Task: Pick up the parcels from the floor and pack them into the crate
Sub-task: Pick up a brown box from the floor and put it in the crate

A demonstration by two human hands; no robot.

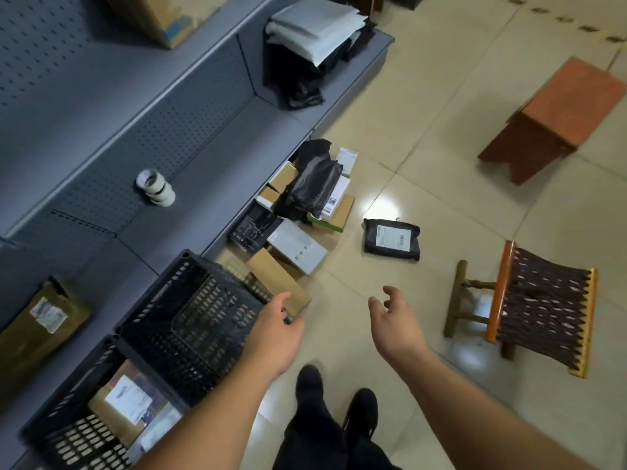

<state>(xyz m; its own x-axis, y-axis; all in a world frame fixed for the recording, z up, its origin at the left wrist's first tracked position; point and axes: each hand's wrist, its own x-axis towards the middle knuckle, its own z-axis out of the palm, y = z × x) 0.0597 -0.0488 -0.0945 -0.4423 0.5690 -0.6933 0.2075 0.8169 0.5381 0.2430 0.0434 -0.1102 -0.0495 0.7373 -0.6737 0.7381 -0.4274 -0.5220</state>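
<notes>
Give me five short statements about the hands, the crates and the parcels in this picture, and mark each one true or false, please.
1. Both hands hold nothing. True: the left hand and the right hand are open above the floor.
2. The black parcel with a white label lies alone on the tiles. True.
3. The nearer crate has nothing in it. False: it holds labelled parcels; the farther crate looks unfilled.
4. The rolls of tape lie on the floor. False: they sit on the grey shelf.
5. The pile of boxes lies against the shelf base. True.
</notes>
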